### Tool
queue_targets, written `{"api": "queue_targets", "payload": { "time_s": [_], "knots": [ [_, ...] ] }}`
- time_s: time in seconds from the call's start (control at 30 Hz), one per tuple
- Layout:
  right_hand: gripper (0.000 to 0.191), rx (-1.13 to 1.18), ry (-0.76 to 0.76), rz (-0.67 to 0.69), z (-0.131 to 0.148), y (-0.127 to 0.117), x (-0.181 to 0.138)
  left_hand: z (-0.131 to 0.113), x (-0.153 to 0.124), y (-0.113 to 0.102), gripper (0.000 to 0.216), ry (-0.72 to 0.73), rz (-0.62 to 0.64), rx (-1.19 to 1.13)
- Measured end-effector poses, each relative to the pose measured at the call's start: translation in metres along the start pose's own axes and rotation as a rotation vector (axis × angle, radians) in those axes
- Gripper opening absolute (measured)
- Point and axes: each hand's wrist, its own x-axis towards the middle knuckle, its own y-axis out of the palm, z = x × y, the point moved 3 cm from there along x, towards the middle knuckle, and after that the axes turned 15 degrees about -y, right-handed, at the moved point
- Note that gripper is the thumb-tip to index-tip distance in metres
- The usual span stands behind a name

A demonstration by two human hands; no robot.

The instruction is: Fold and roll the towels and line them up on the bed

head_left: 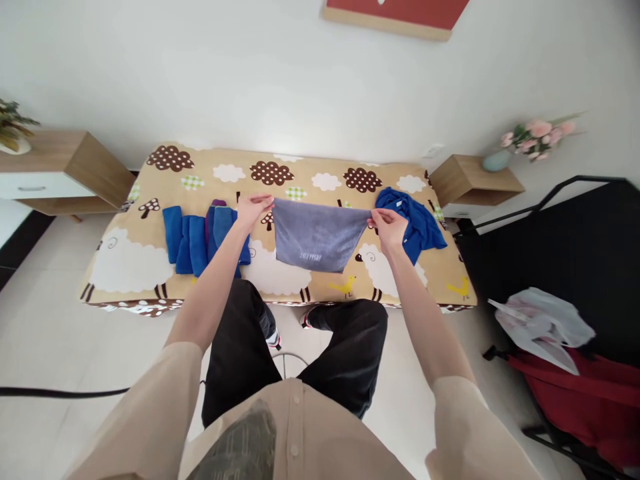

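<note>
Across sheep-print bedding (pixel 210 190), a grey towel (pixel 323 235) is stretched lengthwise between left hand (pixel 253 211) and right hand (pixel 391 228), upper corners pinched by fingers (pixel 263 199).

This looks like a home bedroom: a bed (pixel 127 263) in sheep-print cloth (pixel 280 279) stands between two wooden nightstands (pixel 103 170), one bearing pink flowers (pixel 541 139).
</note>
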Motion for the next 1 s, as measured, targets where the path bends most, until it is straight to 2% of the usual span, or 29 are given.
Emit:
{"api": "queue_targets", "payload": {
  "time_s": [0.13,0.23,0.3,0.4,0.57,0.67,0.8,1.0],
  "knots": [
    [0.033,-0.008,-0.206,-0.007,0.003,0.011,0.017,-0.021,0.026,0.005,0.042,0.206,-0.039,-0.028],
    [0.034,-0.029,-0.245,-0.003,-0.006,0.010,0.007,-0.010,0.025,-0.007,0.042,0.278,-0.118,-0.007],
    [0.035,-0.042,-0.222,0.014,-0.026,0.006,-0.011,0.016,0.017,-0.020,0.040,0.271,-0.145,0.045],
    [0.035,-0.095,-0.097,0.086,-0.074,-0.002,-0.051,0.074,0.003,-0.041,0.032,0.192,-0.129,0.219],
    [0.016,-0.383,0.280,0.296,-0.164,-0.008,-0.135,0.185,-0.008,-0.065,0.025,-0.182,-0.069,0.802],
    [0.023,-0.459,0.480,0.306,-0.201,-0.008,-0.175,0.235,-0.010,-0.069,0.032,-0.384,-0.011,0.966],
    [0.024,-0.414,0.624,0.258,-0.229,-0.006,-0.202,0.272,-0.012,-0.071,0.037,-0.501,-0.015,0.952],
    [0.028,-0.420,0.658,0.194,-0.240,-0.013,-0.202,0.288,-0.012,-0.076,0.022,-0.519,-0.014,0.864]
  ]
}}
